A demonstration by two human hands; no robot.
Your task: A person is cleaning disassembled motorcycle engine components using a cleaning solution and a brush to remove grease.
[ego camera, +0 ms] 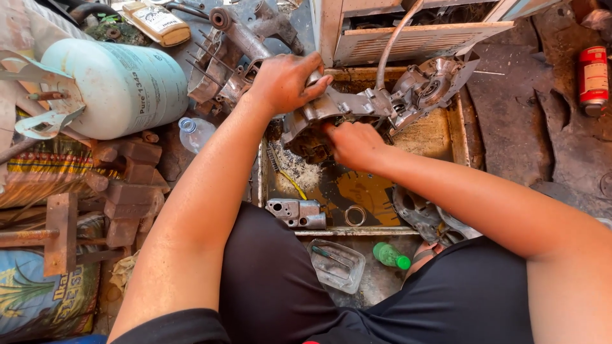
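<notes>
A grey metal engine casing [382, 102] is held over a shallow metal tray [456, 127] that holds dirty brown liquid. My left hand [287, 79] grips the casing's left end from above. My right hand [352, 143] is closed under the casing's lower left side, fingers curled against it; whether it holds a small tool there is hidden. A yellow-handled brush [285, 173] lies in the tray below the hands. A small grey metal part [296, 213] and a metal ring [355, 215] rest at the tray's near edge.
A pale green gas cylinder [121, 86] lies at the left beside rusty metal blocks [131, 191]. A clear plastic tub [336, 264] and green bottle [390, 255] sit between my knees. A red can [593, 78] stands at right, another engine casing [239, 54] behind.
</notes>
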